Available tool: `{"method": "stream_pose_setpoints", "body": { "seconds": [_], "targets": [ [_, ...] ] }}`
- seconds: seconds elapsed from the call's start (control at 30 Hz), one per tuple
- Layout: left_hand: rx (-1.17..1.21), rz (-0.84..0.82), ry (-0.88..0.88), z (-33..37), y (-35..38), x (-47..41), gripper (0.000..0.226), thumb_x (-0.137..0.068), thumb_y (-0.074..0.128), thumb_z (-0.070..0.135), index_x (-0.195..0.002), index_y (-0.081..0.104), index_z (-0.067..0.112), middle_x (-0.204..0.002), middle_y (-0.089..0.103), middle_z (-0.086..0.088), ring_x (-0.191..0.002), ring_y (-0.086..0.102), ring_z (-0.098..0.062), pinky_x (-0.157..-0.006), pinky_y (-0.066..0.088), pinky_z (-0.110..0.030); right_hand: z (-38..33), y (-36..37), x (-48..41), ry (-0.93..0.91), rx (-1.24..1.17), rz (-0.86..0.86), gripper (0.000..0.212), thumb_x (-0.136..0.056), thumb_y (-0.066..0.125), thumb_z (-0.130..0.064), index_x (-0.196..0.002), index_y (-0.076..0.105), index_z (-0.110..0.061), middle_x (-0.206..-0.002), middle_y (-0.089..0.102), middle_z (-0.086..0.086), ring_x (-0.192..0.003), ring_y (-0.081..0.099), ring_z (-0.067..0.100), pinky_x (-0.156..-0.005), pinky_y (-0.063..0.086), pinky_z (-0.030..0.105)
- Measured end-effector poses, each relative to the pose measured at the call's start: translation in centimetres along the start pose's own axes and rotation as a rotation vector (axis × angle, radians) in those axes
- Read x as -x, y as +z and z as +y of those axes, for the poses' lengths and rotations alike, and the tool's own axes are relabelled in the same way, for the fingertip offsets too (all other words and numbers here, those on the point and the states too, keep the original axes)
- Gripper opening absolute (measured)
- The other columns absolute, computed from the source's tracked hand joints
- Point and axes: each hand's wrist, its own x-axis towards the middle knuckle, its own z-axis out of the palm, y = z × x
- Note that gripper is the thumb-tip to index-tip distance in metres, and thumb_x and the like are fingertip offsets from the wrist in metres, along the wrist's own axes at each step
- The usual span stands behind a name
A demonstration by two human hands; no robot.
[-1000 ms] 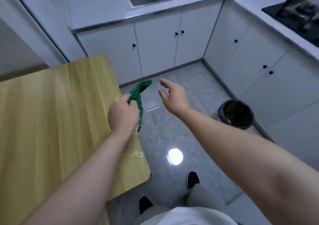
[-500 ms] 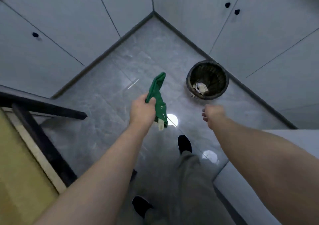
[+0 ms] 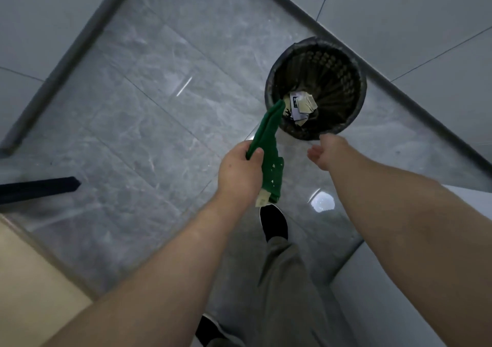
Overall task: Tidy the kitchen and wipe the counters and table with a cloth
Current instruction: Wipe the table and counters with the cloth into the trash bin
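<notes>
Your left hand [image 3: 239, 172] is clenched around the folded dark green cloth [image 3: 267, 133], gripping it near its middle. From your fist the longer end sticks out stiffly toward 1 o'clock, and its tip overlaps the near rim of the round black mesh wastebasket [image 3: 335, 72] in the head view. The shorter end hangs out of the fist toward 5 o'clock, flecked with pale crumbs, with a small white tag [image 3: 262, 200] at its bottom edge.

Your right hand [image 3: 328, 152] is at 3 o'clock from the left, apart from the cloth and just at the 6 o'clock edge of the wastebasket. Its fingers curl down out of sight, so you cannot tell whether it grips anything.

Crumpled white and beige paper scraps [image 3: 302, 105] lie in the bottom of the wastebasket, which stands on the glossy grey marble-look floor tiles [image 3: 149, 123] against the white cabinet fronts [image 3: 399, 13]. Your black shoe [image 3: 274, 221] is at 6 o'clock below the cloth.
</notes>
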Motion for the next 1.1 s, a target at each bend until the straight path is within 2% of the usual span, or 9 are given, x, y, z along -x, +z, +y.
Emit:
{"method": "stream_pose_setpoints", "body": {
  "seconds": [0.13, 0.17, 0.27, 0.37, 0.47, 0.67, 0.87, 0.93, 1.1],
  "targets": [
    [-0.053, 0.004, -0.031, -1.1, 0.5, -3.2, 0.023, -0.101, 0.05, 0.02, -0.088, 0.065, 0.032, -0.093, 0.073, -0.008, -0.087, 0.071, -0.031, -0.077, 0.059, -0.052, -0.1, 1.9, -3.7, 0.071, -0.111, -0.068, 0.042, -0.1, 0.052, -0.031, -0.141, 0.047, -0.02, -0.128, 0.053, 0.011, -0.112, 0.057, 0.031, -0.087, 0.054, 0.044],
    [-0.065, 0.002, -0.04, -1.3, 0.4, -3.6, 0.022, -0.101, 0.05, 0.021, -0.088, 0.065, 0.032, -0.093, 0.073, -0.009, -0.088, 0.071, -0.032, -0.076, 0.059, -0.053, -0.3, 2.1, -4.0, 0.062, -0.13, -0.089, 0.042, -0.102, 0.049, -0.033, -0.142, 0.045, -0.018, -0.127, 0.053, 0.011, -0.111, 0.058, 0.031, -0.086, 0.054, 0.045],
    [-0.085, 0.014, -0.052, -1.9, -0.2, -4.6, 0.017, -0.102, 0.05, 0.023, -0.098, 0.065, 0.027, -0.094, 0.073, -0.007, -0.087, 0.071, -0.029, -0.079, 0.059, -0.05, -0.3, 2.8, -4.7, 0.03, -0.183, -0.113, 0.037, -0.104, 0.045, -0.026, -0.14, 0.048, -0.017, -0.125, 0.061, 0.013, -0.098, 0.064, 0.031, -0.061, 0.058, 0.04],
    [-0.098, 0.045, -0.049, -1.9, -1.2, -4.1, 0.017, -0.103, 0.047, 0.025, -0.102, 0.064, 0.023, -0.093, 0.071, -0.003, -0.087, 0.07, -0.021, -0.079, 0.06, -0.04, -0.3, 2.5, -3.6, -0.023, -0.216, -0.133, 0.037, -0.103, 0.044, -0.016, -0.14, 0.047, -0.016, -0.128, 0.06, 0.013, -0.094, 0.064, 0.027, -0.058, 0.057, 0.036],
    [-0.083, 0.073, -0.044, -1.2, -2.5, -2.2, 0.017, -0.103, 0.047, 0.026, -0.101, 0.063, 0.022, -0.094, 0.071, -0.003, -0.088, 0.069, -0.02, -0.079, 0.059, -0.036, 0.2, 1.8, -0.3, -0.062, -0.166, -0.067, 0.033, -0.095, 0.055, -0.008, -0.129, 0.056, -0.011, -0.121, 0.06, 0.016, -0.091, 0.063, 0.029, -0.054, 0.056, 0.032],
    [0.077, 0.168, -0.033, 2.1, -7.7, 8.1, 0.018, -0.099, 0.051, 0.028, -0.092, 0.066, 0.021, -0.091, 0.073, -0.008, -0.086, 0.071, -0.03, -0.078, 0.059, -0.051, 3.0, -1.9, 13.2, -0.181, 0.104, -0.03, 0.032, -0.084, 0.076, -0.014, -0.111, 0.061, -0.006, -0.112, 0.06, 0.015, -0.092, 0.062, 0.032, -0.067, 0.061, 0.04],
    [0.184, 0.242, 0.062, 1.8, -15.1, 21.6, 0.02, -0.093, 0.053, 0.03, -0.082, 0.064, 0.017, -0.088, 0.072, -0.015, -0.081, 0.07, -0.033, -0.075, 0.06, -0.048, 9.1, -5.4, 28.1, -0.369, 0.295, -0.11, 0.024, -0.089, 0.065, -0.017, -0.107, 0.064, -0.001, -0.105, 0.064, 0.016, -0.07, 0.065, 0.027, -0.048, 0.056, 0.031],
    [0.214, 0.271, 0.115, 0.3, -17.9, 26.5, 0.021, -0.09, 0.053, 0.031, -0.081, 0.064, 0.016, -0.087, 0.073, -0.015, -0.082, 0.071, -0.034, -0.078, 0.058, -0.053, 12.0, -6.5, 33.1, -0.431, 0.348, -0.137, 0.02, -0.088, 0.064, -0.017, -0.102, 0.066, -0.003, -0.102, 0.068, 0.015, -0.064, 0.067, 0.026, -0.051, 0.057, 0.032],
    [0.311, 0.337, 0.242, -4.2, -24.9, 37.3, 0.021, -0.096, 0.052, 0.024, -0.084, 0.066, 0.016, -0.09, 0.074, -0.015, -0.083, 0.072, -0.032, -0.076, 0.058, -0.047, 20.1, -8.7, 43.7, -0.566, 0.446, -0.187, 0.011, -0.089, 0.061, -0.016, -0.084, 0.063, -0.006, -0.089, 0.068, 0.015, -0.05, 0.066, 0.027, -0.058, 0.062, 0.042]
  ]
}}
